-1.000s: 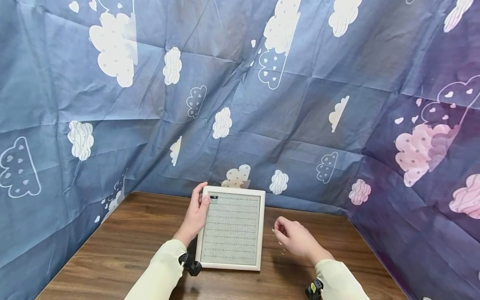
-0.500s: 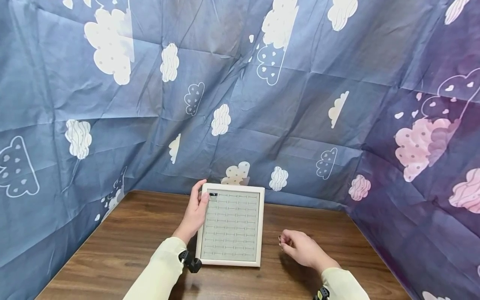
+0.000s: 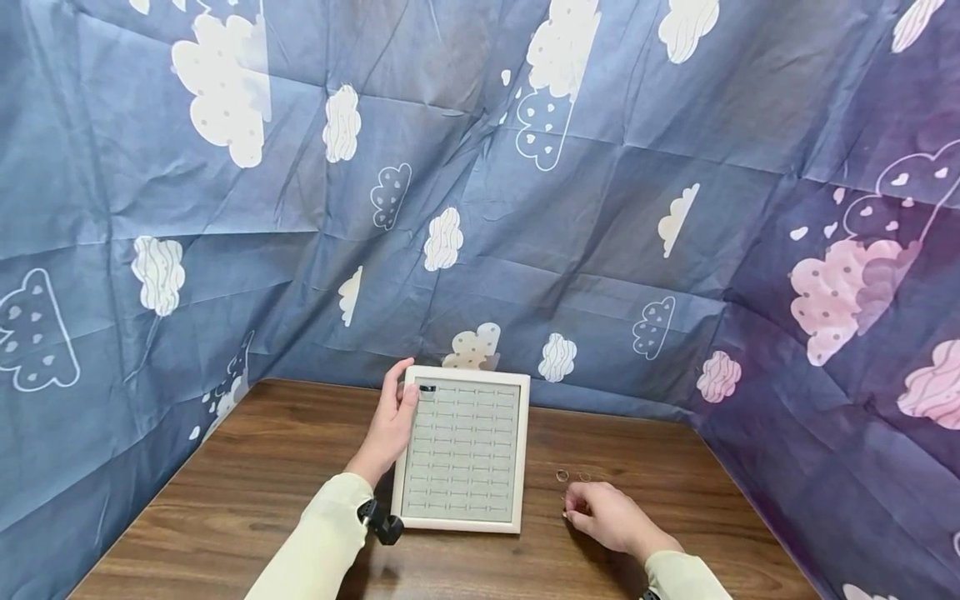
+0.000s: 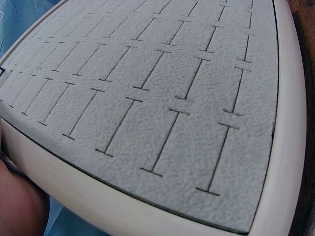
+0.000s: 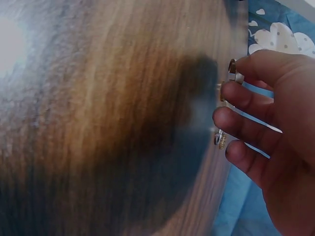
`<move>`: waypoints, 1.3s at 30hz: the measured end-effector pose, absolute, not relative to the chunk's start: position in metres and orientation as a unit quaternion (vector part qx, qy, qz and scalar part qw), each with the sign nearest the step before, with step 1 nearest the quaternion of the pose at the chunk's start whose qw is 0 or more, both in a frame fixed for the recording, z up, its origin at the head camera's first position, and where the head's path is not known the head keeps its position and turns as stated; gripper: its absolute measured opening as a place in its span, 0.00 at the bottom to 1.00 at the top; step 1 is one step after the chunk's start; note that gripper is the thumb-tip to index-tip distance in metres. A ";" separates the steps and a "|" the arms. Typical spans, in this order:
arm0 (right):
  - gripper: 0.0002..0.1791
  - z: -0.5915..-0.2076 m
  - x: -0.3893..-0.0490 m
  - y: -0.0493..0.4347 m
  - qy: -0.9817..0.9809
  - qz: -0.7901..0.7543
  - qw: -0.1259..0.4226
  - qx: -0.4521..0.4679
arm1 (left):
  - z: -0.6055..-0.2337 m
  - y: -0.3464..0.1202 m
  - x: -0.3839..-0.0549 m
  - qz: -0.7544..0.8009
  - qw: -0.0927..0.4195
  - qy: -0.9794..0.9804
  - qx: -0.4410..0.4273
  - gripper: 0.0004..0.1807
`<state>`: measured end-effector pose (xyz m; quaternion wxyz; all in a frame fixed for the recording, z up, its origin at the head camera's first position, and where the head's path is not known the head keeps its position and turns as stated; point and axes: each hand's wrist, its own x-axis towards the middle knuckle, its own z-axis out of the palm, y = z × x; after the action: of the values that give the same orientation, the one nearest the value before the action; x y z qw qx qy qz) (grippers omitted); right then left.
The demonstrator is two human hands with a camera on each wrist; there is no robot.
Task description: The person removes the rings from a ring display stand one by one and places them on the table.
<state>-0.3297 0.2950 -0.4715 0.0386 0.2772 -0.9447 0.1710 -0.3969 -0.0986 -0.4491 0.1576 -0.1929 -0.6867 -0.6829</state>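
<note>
My left hand [image 3: 390,425] grips the left edge of a white-framed ring display tray [image 3: 524,467], its thumb over the frame near the top corner. Rows of slits cover the tray's grey foam pad [image 4: 162,103]. A dark ring [image 3: 427,388] sits in the top-left slit. My right hand [image 3: 611,517] is low over the table, right of the tray, with curled fingers. In the right wrist view its thumb and index fingertip pinch a ring [image 5: 233,66]. Beyond the fingertips stand more rings [image 5: 220,139], partly hidden. From the head, two thin rings, one of them a ring [image 3: 562,476], show by the hand.
The brown wooden table [image 3: 247,483] runs beneath the tray and both hands. Behind and beside it hangs a blue cloth [image 3: 300,208] with printed clouds. The tray's top edge is close to the cloth at the back.
My right hand has moved right and toward the table's near side, uncovering rings on the wood. The left hand keeps its hold on the tray; the view has shifted slightly.
</note>
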 end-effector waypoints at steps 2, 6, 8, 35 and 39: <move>0.12 -0.474 -0.329 0.295 -0.947 0.161 0.045 0.273 | -0.450 -0.098 -0.398 -0.683 0.158 -0.687 -0.193 0.26; 0.12 -0.477 -0.328 0.296 -0.951 0.152 0.054 0.264 | -0.451 -0.098 -0.397 -0.681 0.160 -0.689 -0.189 0.26; 0.12 -0.479 -0.328 0.296 -0.952 0.150 0.057 0.261 | -0.450 -0.098 -0.396 -0.682 0.160 -0.688 -0.189 0.26; 0.09 -0.457 -0.334 0.265 -0.966 0.175 0.135 0.131 | -0.450 -0.098 -0.397 -0.682 0.172 -0.682 -0.201 0.25; 0.07 -0.446 -0.336 0.256 -0.963 0.177 0.148 0.137 | -0.450 -0.098 -0.396 -0.685 0.167 -0.682 -0.197 0.25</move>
<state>-0.3361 0.2564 -0.4463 0.1479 0.1368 -0.9634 0.1768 -0.3959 -0.0978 -0.4497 0.1672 -0.1975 -0.6815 -0.6845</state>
